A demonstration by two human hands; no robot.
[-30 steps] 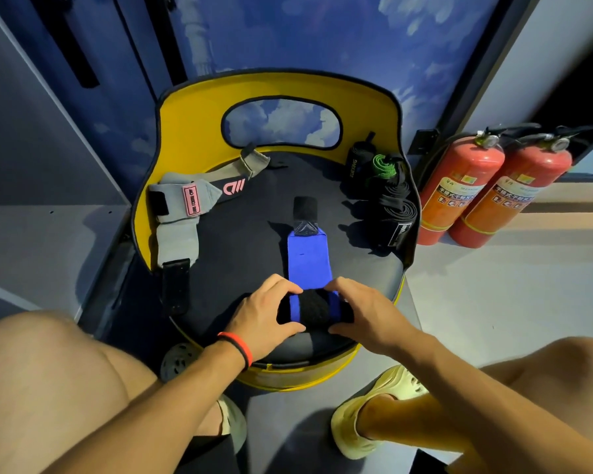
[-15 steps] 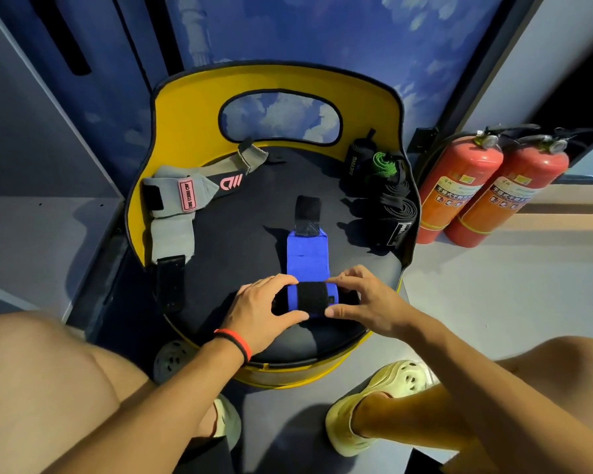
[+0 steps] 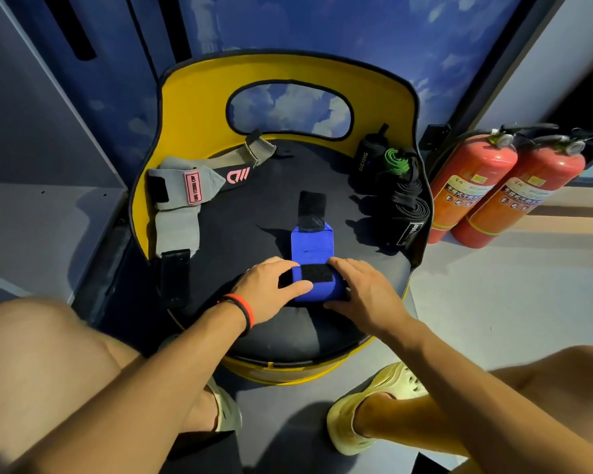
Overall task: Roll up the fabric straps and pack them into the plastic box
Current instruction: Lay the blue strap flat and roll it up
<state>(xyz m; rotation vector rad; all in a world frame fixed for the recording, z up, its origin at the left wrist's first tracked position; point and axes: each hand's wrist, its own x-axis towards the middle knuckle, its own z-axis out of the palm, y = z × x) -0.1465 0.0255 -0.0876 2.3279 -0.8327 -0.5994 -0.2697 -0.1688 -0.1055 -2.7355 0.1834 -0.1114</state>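
The strap (image 3: 310,246) lies part-rolled on the chair seat (image 3: 247,241). The fingers and thumb of the left hand (image 3: 267,290) curl round the roll's left end, and those of the right hand (image 3: 365,292) clamp its right end.

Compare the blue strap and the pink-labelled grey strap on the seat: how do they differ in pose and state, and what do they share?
The blue strap is partly rolled at its near end; the grey strap lies unrolled. The left hand and right hand grip the blue strap's roll; nothing touches the grey strap. Both end in a black tab.
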